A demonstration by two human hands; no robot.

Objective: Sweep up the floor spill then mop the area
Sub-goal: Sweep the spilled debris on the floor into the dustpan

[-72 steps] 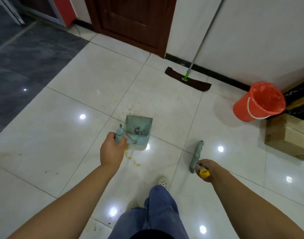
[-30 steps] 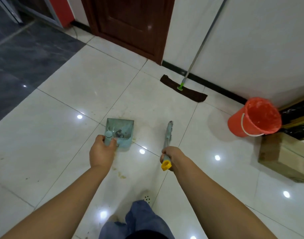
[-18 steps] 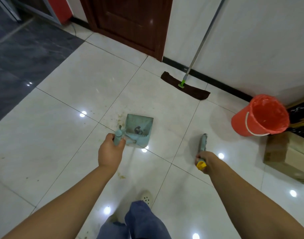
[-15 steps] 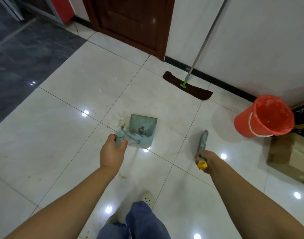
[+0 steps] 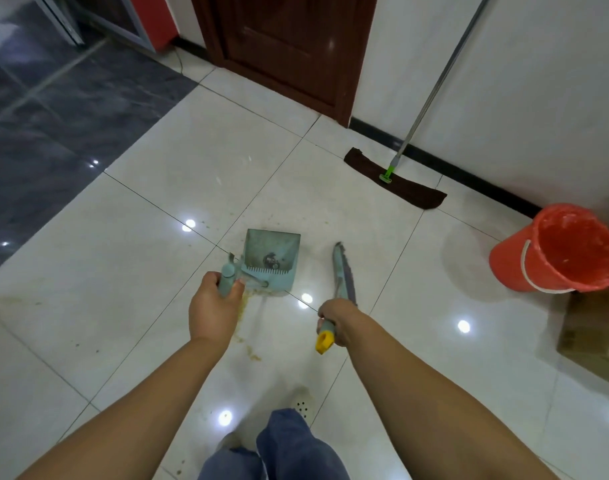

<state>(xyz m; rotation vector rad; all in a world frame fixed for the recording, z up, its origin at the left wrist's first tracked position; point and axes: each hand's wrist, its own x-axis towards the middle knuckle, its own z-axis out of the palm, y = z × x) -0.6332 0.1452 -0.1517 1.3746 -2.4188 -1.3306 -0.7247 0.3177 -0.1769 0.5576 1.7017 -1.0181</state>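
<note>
1. Dustpan (image 5: 272,261): centre of the floor (image 5: 123,271), with debris (image 5: 270,260) inside it.
2. Left grip (image 5: 213,306): around the dustpan's handle, at the pan's near left corner.
3. Brush (image 5: 343,271): just right of the dustpan and apart from it, head pointing away. The right grip (image 5: 334,322) is around its near end.
4. Spill (image 5: 244,306): on the floor, trailing from the dustpan's near edge toward the person, between the arms.
5. Mop (image 5: 395,180): beyond the dustpan to the right, head on the floor, pole leaning toward the wall (image 5: 538,81).
6. Bucket (image 5: 555,251): far right, near the wall, with a box (image 5: 594,330) just before it.
7. Door (image 5: 289,46): behind, left of the mop.
</note>
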